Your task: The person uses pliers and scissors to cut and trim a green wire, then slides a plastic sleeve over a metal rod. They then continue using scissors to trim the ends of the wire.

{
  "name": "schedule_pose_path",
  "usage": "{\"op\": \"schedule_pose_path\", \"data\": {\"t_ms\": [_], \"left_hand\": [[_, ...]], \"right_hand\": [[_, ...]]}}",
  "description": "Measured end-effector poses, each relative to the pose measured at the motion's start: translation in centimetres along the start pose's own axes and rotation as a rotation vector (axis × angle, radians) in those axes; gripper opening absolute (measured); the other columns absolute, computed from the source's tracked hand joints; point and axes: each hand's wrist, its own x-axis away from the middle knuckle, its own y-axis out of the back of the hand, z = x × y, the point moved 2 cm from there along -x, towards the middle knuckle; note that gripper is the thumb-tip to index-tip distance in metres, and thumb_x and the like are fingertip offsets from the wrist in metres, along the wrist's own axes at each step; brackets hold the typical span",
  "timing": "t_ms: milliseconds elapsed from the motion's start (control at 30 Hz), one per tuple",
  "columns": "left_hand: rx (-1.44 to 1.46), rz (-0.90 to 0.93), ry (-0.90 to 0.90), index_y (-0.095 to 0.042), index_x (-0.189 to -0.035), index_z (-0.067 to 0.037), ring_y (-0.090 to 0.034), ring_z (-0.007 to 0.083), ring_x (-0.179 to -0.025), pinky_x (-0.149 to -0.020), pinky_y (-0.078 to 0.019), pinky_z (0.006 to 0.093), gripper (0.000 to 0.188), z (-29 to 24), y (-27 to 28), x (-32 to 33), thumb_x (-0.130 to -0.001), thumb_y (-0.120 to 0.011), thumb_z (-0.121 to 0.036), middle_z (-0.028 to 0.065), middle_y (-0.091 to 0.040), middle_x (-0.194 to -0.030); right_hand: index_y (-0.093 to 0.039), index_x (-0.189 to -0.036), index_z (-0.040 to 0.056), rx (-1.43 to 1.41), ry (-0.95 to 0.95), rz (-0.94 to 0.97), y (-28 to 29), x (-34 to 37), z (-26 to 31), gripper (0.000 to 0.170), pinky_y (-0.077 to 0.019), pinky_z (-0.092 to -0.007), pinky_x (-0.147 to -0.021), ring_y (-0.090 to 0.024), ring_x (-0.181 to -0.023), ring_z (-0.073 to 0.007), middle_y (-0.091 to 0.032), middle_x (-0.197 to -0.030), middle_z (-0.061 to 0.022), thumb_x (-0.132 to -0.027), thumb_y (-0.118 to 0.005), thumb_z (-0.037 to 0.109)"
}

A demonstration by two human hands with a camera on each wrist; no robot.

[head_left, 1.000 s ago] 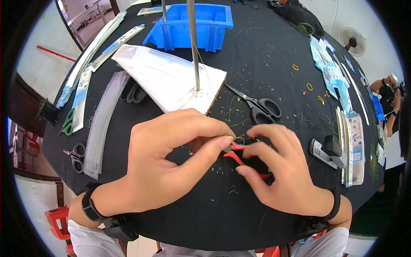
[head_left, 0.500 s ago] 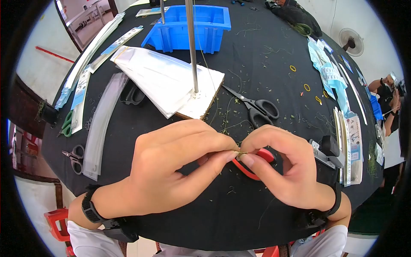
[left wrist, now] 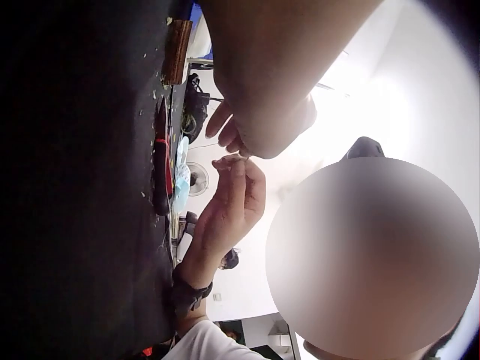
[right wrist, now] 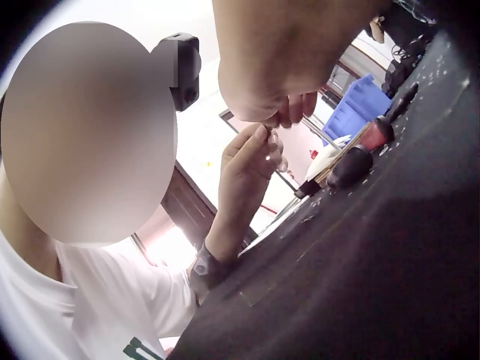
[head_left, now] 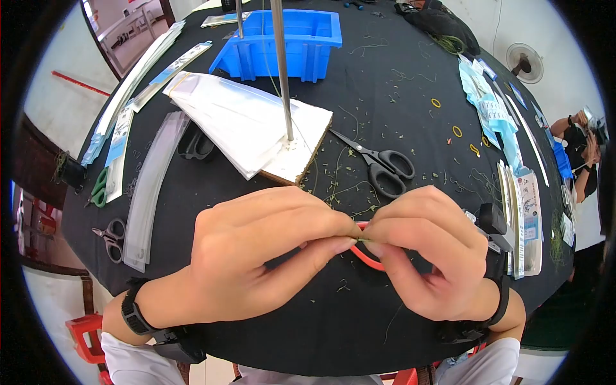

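Fingertips meet in the middle of the head view, where my left hand (head_left: 269, 250) and right hand (head_left: 433, 250) pinch a short, thin greenish thread (head_left: 363, 240) between thumb and forefinger. Most of the thread is hidden by the fingers. Below the hands, a red-handled cutting tool (head_left: 367, 258) lies on the black cloth, partly covered by the right hand. Black scissors (head_left: 387, 168) lie just beyond, blades pointing away to the left. Fine thread strands (head_left: 350, 192) and small green clippings are scattered around them.
A metal post (head_left: 281, 70) rises from a white-topped board (head_left: 314, 125) bearing white sleeves. Behind stands a blue bin (head_left: 289, 54). Small scissors (head_left: 111, 240) and clear sleeves (head_left: 154, 192) lie left; a stapler (head_left: 493, 221) and packets (head_left: 529, 218) sit right. Another person is at far right.
The right hand has let go of the red-handled tool, which now lies beneath the hands. Its fingertips have come left to the left hand's and pinch the thread.
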Motion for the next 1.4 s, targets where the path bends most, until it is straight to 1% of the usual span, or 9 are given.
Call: {"op": "schedule_pose_path", "data": {"t_ms": [100,300,533,633,700,900,1100,1300,1400], "left_hand": [[0.015,0.025,0.001,-0.068,-0.083,0.003,-0.063,0.0216,-0.065,-0.059,-0.0477,0.0286,0.014,-0.15,0.09,-0.11,-0.07,-0.07,0.008,0.0119,-0.067,-0.076],[0.029,0.005,-0.02,-0.068,-0.082,0.003,-0.062,0.0219,-0.062,-0.057,-0.0464,0.0288,0.015,0.05,-0.13,0.07,-0.069,-0.071,0.007,0.0122,-0.066,-0.074],[-0.036,0.023,-0.114,-0.068,-0.083,0.002,-0.059,0.0214,-0.059,-0.052,-0.0446,0.0282,0.018,-0.05,-0.25,0.09,-0.066,-0.07,0.008,0.0113,-0.063,-0.071],[-0.067,0.007,-0.155,-0.068,-0.083,0.002,-0.059,0.0215,-0.059,-0.052,-0.0448,0.0282,0.018,0.21,-0.54,0.37,-0.066,-0.071,0.007,0.011,-0.063,-0.071],[-0.108,0.001,-0.19,-0.068,-0.084,0.002,-0.059,0.0216,-0.058,-0.052,-0.045,0.0282,0.019,0.31,-0.65,0.55,-0.066,-0.071,0.007,0.0109,-0.063,-0.071],[-0.034,0.003,-0.094,-0.068,-0.084,0.003,-0.059,0.0218,-0.059,-0.053,-0.0455,0.0283,0.018,0.03,-0.49,0.1,-0.066,-0.07,0.008,0.0111,-0.063,-0.072],[-0.03,0.018,-0.091,-0.068,-0.082,0.003,-0.059,0.0219,-0.058,-0.052,-0.0455,0.0286,0.017,0.08,-0.56,0.28,-0.065,-0.069,0.009,0.0113,-0.063,-0.071],[-0.109,0.003,-0.167,-0.068,-0.084,0.003,-0.06,0.0223,-0.058,-0.052,-0.0457,0.0286,0.02,0.34,-0.82,0.59,-0.065,-0.069,0.009,0.0119,-0.064,-0.071],[-0.065,0.01,-0.093,-0.068,-0.084,0.003,-0.06,0.0211,-0.06,-0.054,-0.0455,0.0272,0.017,0.26,-0.61,0.34,-0.068,-0.069,0.009,0.012,-0.065,-0.072]], "right_hand": [[-0.063,-0.083,-0.0034,0.019,0.034,-0.011,-0.02,0.03,0.04,0.023,-0.0485,-0.0317,-0.058,-0.059,-0.067,-0.0272,-0.061,-0.079,-0.0124,-0.062,-0.069,-0.009],[-0.063,-0.083,-0.0052,0.045,0.084,0.001,-0.17,0.2,0.0,0.025,-0.0485,-0.032,-0.057,-0.058,-0.066,-0.0275,-0.06,-0.079,-0.0131,-0.059,-0.069,-0.008],[-0.061,-0.086,-0.0069,0.019,0.108,0.047,-0.3,0.48,-0.11,0.028,-0.0483,-0.0324,-0.057,-0.058,-0.067,-0.028,-0.059,-0.081,-0.0147,-0.059,-0.067,-0.008],[-0.063,-0.077,-0.0028,0.013,0.023,0.01,-0.65,0.52,0.2,0.022,-0.0473,-0.032,-0.06,-0.057,-0.065,-0.0269,-0.062,-0.075,-0.0136,-0.057,-0.063,-0.011],[-0.063,-0.077,-0.0027,0.016,0.02,0.004,-0.69,0.59,0.13,0.022,-0.047,-0.032,-0.06,-0.057,-0.065,-0.0267,-0.061,-0.075,-0.0135,-0.057,-0.063,-0.011],[-0.062,-0.079,-0.0027,-0.053,-0.032,0.028,-0.29,0.28,0.1,0.022,-0.0462,-0.0317,-0.06,-0.057,-0.065,-0.0265,-0.061,-0.075,-0.0132,-0.059,-0.062,-0.013],[-0.062,-0.079,-0.003,-0.077,-0.043,0.056,-0.45,0.55,-0.04,0.021,-0.046,-0.0317,-0.06,-0.057,-0.066,-0.0267,-0.061,-0.076,-0.0136,-0.06,-0.062,-0.013],[-0.062,-0.079,-0.003,-0.082,-0.061,0.058,-0.65,0.75,-0.25,0.022,-0.0464,-0.0321,-0.061,-0.058,-0.066,-0.0268,-0.062,-0.077,-0.0132,-0.06,-0.063,-0.013],[-0.062,-0.079,-0.003,-0.045,-0.052,0.042,-0.41,0.52,-0.1,0.022,-0.0467,-0.032,-0.061,-0.058,-0.066,-0.027,-0.062,-0.076,-0.013,-0.06,-0.063,-0.013]]}}
